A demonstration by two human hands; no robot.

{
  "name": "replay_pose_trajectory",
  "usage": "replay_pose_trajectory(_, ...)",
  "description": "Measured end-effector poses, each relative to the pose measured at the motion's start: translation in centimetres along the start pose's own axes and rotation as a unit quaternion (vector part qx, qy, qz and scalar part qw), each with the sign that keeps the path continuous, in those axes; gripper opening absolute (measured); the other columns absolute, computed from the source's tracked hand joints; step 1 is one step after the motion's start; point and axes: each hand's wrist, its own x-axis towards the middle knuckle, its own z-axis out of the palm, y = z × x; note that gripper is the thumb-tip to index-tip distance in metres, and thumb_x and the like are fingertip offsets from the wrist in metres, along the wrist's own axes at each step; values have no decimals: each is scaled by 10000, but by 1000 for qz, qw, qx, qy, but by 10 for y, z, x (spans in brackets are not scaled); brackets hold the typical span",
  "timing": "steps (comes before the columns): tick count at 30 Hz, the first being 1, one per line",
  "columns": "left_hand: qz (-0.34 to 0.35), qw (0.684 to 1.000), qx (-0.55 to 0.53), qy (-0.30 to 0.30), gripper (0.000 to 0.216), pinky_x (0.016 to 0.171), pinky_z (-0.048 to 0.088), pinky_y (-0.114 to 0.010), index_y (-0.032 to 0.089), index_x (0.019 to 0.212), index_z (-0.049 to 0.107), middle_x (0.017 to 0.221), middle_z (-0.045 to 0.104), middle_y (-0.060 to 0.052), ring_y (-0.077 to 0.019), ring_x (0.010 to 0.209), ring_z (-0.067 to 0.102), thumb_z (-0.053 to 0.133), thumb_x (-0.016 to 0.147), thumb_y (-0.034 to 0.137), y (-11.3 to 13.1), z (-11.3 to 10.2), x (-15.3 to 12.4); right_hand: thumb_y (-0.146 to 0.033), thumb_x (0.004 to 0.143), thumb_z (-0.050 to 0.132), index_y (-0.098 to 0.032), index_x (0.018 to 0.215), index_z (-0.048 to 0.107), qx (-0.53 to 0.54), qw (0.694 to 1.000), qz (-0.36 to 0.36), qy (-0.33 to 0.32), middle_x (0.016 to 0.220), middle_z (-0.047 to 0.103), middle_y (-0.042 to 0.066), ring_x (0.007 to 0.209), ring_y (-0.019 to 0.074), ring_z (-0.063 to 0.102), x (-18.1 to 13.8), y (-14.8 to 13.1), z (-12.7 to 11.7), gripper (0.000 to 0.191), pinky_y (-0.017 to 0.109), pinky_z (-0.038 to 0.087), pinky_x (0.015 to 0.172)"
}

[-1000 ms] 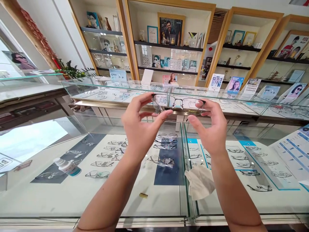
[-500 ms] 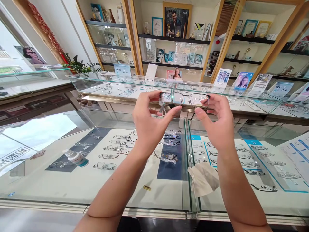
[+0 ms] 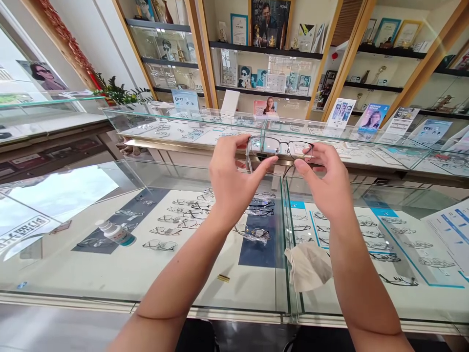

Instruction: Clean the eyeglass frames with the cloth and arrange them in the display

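A pair of dark thin-rimmed eyeglasses (image 3: 283, 143) is held up level above the glass counter, its lenses facing me. My left hand (image 3: 236, 168) grips the left end of the frame, thumb below the lens and fingers at the side. At the other end my right hand (image 3: 324, 176) has its fingers closed on the right rim, the thumb near its lower edge. Something thin and clear hangs by the left fingers; I cannot tell what it is. Below the right wrist, a beige cleaning cloth (image 3: 308, 266) lies crumpled on the counter top.
A white spray bottle (image 3: 115, 232) stands on the glass display counter (image 3: 176, 288) at left. Under the glass lie rows of eyeglasses (image 3: 159, 245) and a small gold-coloured piece (image 3: 223, 278). Behind is a second glass showcase (image 3: 176, 146) with leaflets (image 3: 340, 115), then wall shelves (image 3: 266, 53).
Both hands have drawn slightly closer together, still holding the eyeglasses. The view has tilted a little downward. The cloth and bottle stay in place.
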Motion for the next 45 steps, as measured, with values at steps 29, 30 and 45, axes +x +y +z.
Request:
replay_pose_trajectory(29,6,1000,8,-24,568,797,625,-361,238,1266,683,1221,781,-94,-249,1104,754,878,874,601,-5,4,-1,-524,924,806,-323,1359,638,-43,999,-1,24,1388,754,102,1180,337,739,0,-1,0,508,617,582,1040)
replay_pose_trajectory(30,5,1000,6,-23,566,802,626,-361,235,1265,683,1220,783,-94,-248,1102,757,881,874,593,-5,5,-1,-525,923,805,-323,1359,639,-42,999,-2,25,1390,753,102,1181,337,737,0,-1,0,508,619,580,1045)
replay_pose_trajectory(45,-131,980,-115,-91,576,864,647,-363,240,1240,720,1218,811,-96,-249,1125,789,931,810,560,-27,19,-1,-442,957,767,-328,1389,638,-101,993,-27,50,1404,744,87,1204,322,728,-1,-5,2,466,568,576,1034)
